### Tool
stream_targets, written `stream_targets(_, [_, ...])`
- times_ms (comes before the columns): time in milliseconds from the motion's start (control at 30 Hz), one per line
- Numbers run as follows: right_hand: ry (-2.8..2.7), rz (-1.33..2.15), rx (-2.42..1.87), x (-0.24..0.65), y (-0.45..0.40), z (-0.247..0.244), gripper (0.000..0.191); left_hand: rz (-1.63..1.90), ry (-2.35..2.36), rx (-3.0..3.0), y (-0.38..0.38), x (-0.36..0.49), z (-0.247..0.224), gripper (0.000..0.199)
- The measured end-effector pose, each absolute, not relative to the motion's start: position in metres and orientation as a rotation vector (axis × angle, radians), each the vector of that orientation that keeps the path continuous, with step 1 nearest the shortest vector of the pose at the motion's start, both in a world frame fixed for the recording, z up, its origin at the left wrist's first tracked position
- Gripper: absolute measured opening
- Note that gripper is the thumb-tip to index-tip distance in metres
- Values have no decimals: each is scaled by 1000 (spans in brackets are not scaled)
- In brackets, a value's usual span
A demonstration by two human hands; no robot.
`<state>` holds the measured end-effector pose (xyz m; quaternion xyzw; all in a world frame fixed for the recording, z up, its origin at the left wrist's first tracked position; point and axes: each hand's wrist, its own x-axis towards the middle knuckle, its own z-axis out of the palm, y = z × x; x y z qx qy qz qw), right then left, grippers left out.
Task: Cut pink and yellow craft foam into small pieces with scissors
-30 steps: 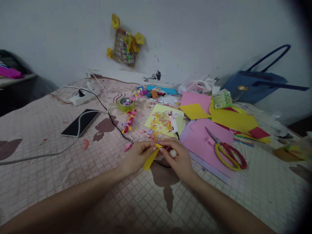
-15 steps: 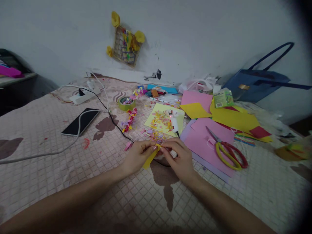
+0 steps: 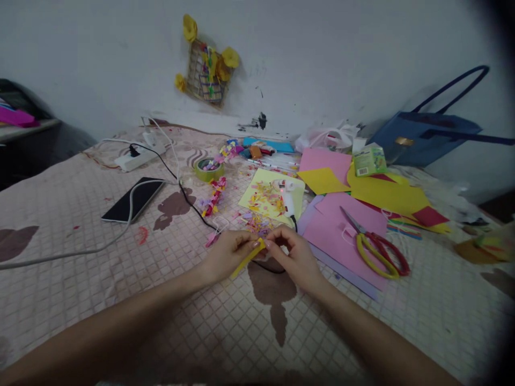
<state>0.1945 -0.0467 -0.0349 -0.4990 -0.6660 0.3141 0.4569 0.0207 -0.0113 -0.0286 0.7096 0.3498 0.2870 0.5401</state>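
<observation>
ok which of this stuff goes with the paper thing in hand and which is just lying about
Likely part of the job:
- yellow paper strip, between the left hand and right hand
- scissors
- glue gun
- pink paper

Probably just lying about:
- blue handbag
- black-screened device
- white plastic bag

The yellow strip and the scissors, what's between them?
In the head view, the right hand lies between the yellow strip and the scissors, then pink paper and purple paper.
</observation>
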Motion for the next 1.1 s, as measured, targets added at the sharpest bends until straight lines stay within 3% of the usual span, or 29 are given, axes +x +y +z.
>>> stream_targets(400, [-1448,1052,-1179,193,-46,-37,25,564,795,1207,-9,22,-30,29])
stream_targets(1100, [-1608,887,-1270,194,-47,-40,24,534,802,1332,-12,22,-29,27])
